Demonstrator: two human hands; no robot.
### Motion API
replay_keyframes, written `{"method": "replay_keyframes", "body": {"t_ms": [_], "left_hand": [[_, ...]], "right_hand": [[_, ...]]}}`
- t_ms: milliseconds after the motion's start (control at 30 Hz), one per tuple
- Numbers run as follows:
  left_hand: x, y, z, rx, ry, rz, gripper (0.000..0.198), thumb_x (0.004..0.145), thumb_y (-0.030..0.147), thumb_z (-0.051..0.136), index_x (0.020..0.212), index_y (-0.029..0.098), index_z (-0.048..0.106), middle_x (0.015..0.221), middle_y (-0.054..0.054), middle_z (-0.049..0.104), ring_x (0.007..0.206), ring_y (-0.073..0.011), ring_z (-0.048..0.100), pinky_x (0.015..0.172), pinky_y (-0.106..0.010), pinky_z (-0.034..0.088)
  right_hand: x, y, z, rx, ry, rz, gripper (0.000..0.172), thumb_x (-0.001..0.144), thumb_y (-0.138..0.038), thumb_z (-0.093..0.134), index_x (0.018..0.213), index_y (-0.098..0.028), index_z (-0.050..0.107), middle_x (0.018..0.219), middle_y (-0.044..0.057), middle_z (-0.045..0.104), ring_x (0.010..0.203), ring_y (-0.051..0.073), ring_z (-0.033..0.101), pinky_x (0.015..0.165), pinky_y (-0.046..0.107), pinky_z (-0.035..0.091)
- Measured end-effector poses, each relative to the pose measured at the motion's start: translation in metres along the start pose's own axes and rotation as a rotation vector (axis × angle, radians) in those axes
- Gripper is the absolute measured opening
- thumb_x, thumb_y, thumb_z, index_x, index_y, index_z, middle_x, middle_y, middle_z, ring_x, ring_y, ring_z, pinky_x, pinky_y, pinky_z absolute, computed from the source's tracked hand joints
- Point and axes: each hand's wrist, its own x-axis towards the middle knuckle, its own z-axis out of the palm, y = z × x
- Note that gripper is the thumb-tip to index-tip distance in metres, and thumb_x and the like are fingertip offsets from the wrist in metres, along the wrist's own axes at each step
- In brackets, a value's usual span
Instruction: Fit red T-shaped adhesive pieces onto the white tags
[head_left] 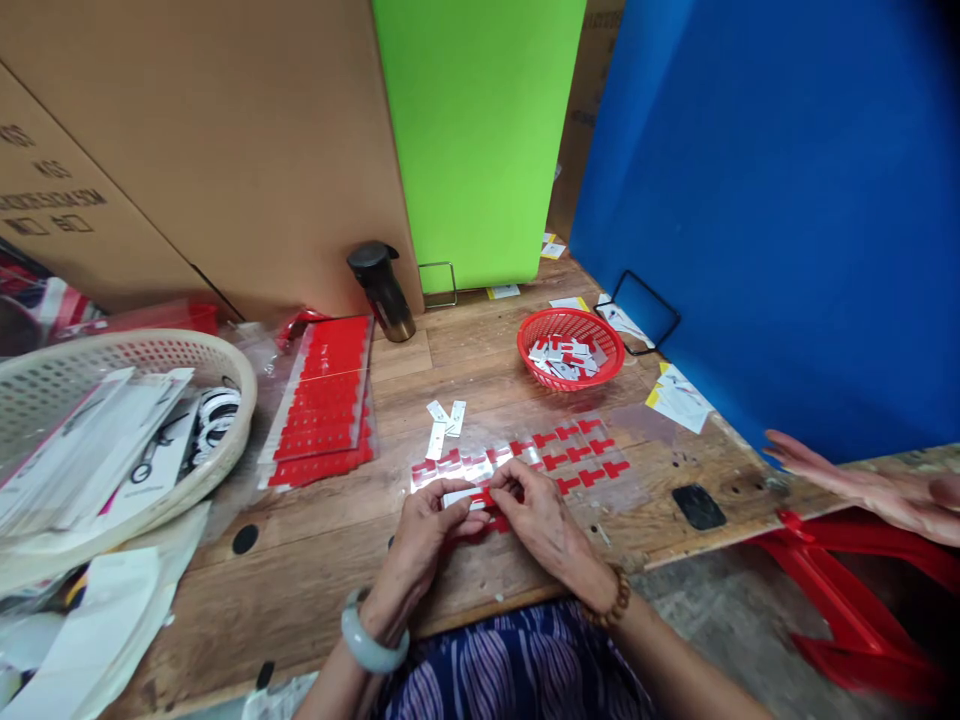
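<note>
My left hand [429,525] is closed on a small white card [459,497], fingers along its near side. My right hand [531,510] pinches at the card's right end, where a red sticker [486,496] shows; the fingertips partly hide it. Both hands are over a clear sheet with rows of red T-shaped stickers [591,474] lying on the wooden table. Just beyond the left hand, a few loose white cards [436,438] overlap. Farther back, a red plastic basket [526,368] contains many white cards with red pieces on them.
At left stand a large white basket [238,385] of packaged goods and a stack of red sticker sheets [324,390]. A black tumbler [386,295] is behind. Green [480,140] and blue panels [765,230] border the table. Another person's hand [847,480] reaches in above a red stool [847,600].
</note>
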Motion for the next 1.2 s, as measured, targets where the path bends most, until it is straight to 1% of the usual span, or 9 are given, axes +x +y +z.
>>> {"method": "replay_keyframes", "body": {"t_ms": [333, 567, 700, 833, 867, 933, 1000, 1067, 1200], "left_hand": [[0.001, -0.001, -0.001, 0.036, -0.012, 0.003, 0.031, 0.070, 0.006, 0.066, 0.099, 0.007, 0.055, 0.067, -0.012, 0.073, 0.059, -0.0158, 0.070, 0.060, -0.020, 0.056], [0.001, 0.000, -0.002, 0.048, -0.037, 0.026, 0.036, 0.065, 0.015, 0.074, 0.096, 0.007, 0.057, 0.066, -0.012, 0.072, 0.057, -0.0160, 0.069, 0.058, -0.020, 0.056], [0.000, 0.001, -0.004, 0.072, -0.071, 0.041, 0.037, 0.064, 0.017, 0.075, 0.095, 0.006, 0.058, 0.064, -0.011, 0.072, 0.054, -0.0148, 0.068, 0.057, -0.019, 0.055], [-0.001, 0.001, -0.005, 0.079, -0.047, 0.018, 0.033, 0.066, 0.013, 0.073, 0.095, 0.007, 0.058, 0.065, -0.010, 0.072, 0.054, -0.0140, 0.068, 0.057, -0.020, 0.055], [-0.001, 0.001, -0.005, 0.077, -0.034, 0.014, 0.032, 0.066, 0.011, 0.072, 0.095, 0.007, 0.058, 0.066, -0.010, 0.072, 0.055, -0.0140, 0.068, 0.058, -0.020, 0.055], [-0.003, 0.001, -0.004, 0.074, -0.016, 0.015, 0.032, 0.067, 0.010, 0.071, 0.096, 0.007, 0.058, 0.066, -0.010, 0.072, 0.056, -0.0141, 0.068, 0.059, -0.020, 0.055], [-0.004, 0.001, -0.003, 0.073, -0.027, 0.027, 0.033, 0.066, 0.012, 0.072, 0.096, 0.007, 0.058, 0.067, -0.010, 0.072, 0.056, -0.0142, 0.068, 0.059, -0.020, 0.055], [-0.006, 0.001, -0.002, 0.070, -0.063, 0.040, 0.036, 0.065, 0.016, 0.074, 0.096, 0.008, 0.058, 0.068, -0.009, 0.072, 0.057, -0.0146, 0.068, 0.060, -0.021, 0.055], [-0.008, -0.001, -0.002, 0.051, -0.107, 0.059, 0.041, 0.061, 0.021, 0.077, 0.094, 0.009, 0.057, 0.064, -0.008, 0.072, 0.056, -0.0145, 0.068, 0.059, -0.020, 0.054]], "right_hand": [[0.000, 0.011, 0.003, -0.052, 0.000, -0.054, 0.010, 0.078, -0.011, 0.049, 0.074, -0.018, 0.055, 0.071, 0.000, 0.058, 0.066, 0.013, 0.054, 0.062, 0.025, 0.039], [-0.001, 0.004, 0.000, -0.070, -0.019, -0.053, 0.010, 0.079, -0.011, 0.049, 0.073, -0.018, 0.055, 0.071, 0.000, 0.057, 0.066, 0.013, 0.053, 0.062, 0.025, 0.040], [0.000, 0.010, 0.001, -0.059, 0.005, -0.064, 0.007, 0.077, -0.012, 0.052, 0.078, -0.018, 0.057, 0.078, 0.001, 0.055, 0.066, 0.013, 0.053, 0.063, 0.025, 0.042], [0.006, 0.020, -0.005, 0.004, 0.119, -0.021, 0.035, 0.072, -0.017, 0.061, 0.106, -0.020, 0.052, 0.084, 0.000, 0.055, 0.064, 0.012, 0.053, 0.063, 0.026, 0.045], [0.007, 0.021, -0.007, 0.042, 0.123, -0.001, 0.035, 0.074, -0.021, 0.060, 0.108, -0.020, 0.051, 0.082, 0.000, 0.055, 0.063, 0.012, 0.054, 0.061, 0.026, 0.046], [0.007, 0.021, -0.010, 0.148, 0.038, 0.057, 0.020, 0.082, -0.032, 0.052, 0.098, -0.020, 0.054, 0.072, -0.002, 0.055, 0.057, 0.011, 0.054, 0.054, 0.024, 0.045], [0.006, 0.020, -0.010, 0.243, -0.113, 0.103, 0.026, 0.087, -0.042, 0.044, 0.084, -0.019, 0.055, 0.064, -0.003, 0.054, 0.049, 0.010, 0.052, 0.046, 0.022, 0.042], [0.003, 0.018, -0.007, 0.287, -0.226, 0.130, 0.032, 0.086, -0.048, 0.046, 0.077, -0.018, 0.054, 0.059, -0.003, 0.054, 0.044, 0.009, 0.051, 0.042, 0.020, 0.040], [0.001, 0.018, 0.000, 0.428, -0.323, 0.198, 0.037, 0.078, -0.053, 0.055, 0.076, -0.017, 0.053, 0.051, -0.004, 0.056, 0.038, 0.007, 0.048, 0.038, 0.018, 0.036]]}}
